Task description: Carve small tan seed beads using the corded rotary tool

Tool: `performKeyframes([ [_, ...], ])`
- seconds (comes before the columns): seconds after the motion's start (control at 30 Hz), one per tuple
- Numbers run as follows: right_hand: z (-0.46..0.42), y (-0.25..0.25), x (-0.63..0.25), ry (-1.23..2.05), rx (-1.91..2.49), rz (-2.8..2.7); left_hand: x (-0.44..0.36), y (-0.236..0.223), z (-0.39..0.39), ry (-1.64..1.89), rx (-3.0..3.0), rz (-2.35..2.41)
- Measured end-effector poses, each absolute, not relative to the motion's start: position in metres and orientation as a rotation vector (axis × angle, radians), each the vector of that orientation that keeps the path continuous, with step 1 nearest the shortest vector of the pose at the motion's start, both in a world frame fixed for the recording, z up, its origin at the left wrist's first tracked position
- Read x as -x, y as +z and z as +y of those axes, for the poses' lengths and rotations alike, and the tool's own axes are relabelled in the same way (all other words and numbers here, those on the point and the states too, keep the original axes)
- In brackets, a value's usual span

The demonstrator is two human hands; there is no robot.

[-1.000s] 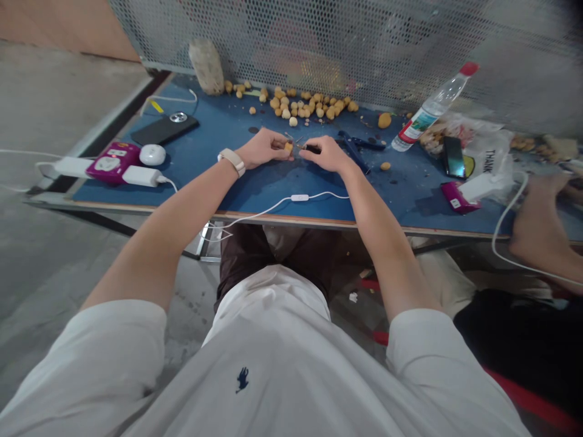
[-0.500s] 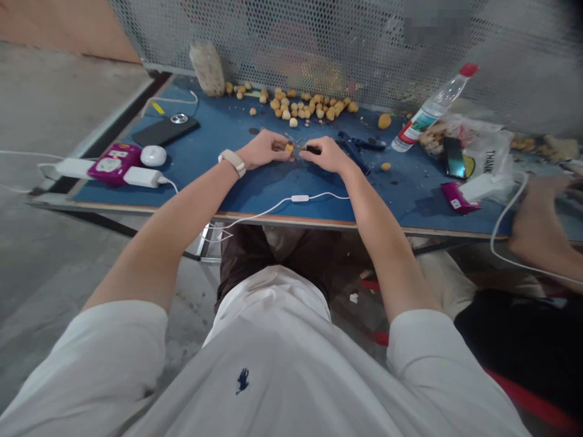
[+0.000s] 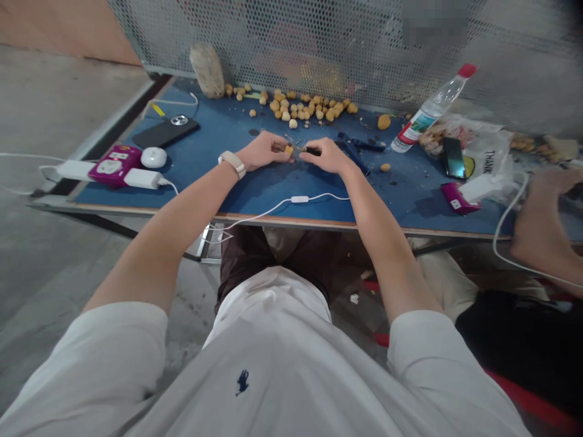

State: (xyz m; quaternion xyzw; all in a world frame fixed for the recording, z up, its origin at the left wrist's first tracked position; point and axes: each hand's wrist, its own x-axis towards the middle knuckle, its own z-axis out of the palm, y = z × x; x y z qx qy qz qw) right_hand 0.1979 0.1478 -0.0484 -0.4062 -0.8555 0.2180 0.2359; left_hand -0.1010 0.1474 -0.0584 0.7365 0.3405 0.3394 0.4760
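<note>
My left hand pinches a small tan ball between thumb and fingers, with a pale watch band on that wrist. My right hand grips a slim black-handled tool, whose thin metal tip reaches the ball. The fingers hide most of the tool. Just beyond my hands lies a scattered heap of similar tan balls. A blue-handled pair of pliers rests near my right hand.
The blue-topped table holds a magenta power socket, a black phone, a plastic bottle, and a plastic bag. A white cable crosses it. A co-worker's hand enters at right. Perforated metal mesh stands behind.
My hands stay almost still on the ball and tool. The co-worker's hand at right has risen and curled slightly, and the view has shifted slightly.
</note>
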Motion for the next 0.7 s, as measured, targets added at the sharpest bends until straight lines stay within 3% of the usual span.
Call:
performKeyframes([
  [0.7,0.1459,-0.0463,-0.1986,0.638,1.08,-2.327,0.0999,-0.0553,0.1443,0.823,-1.764,0.86],
])
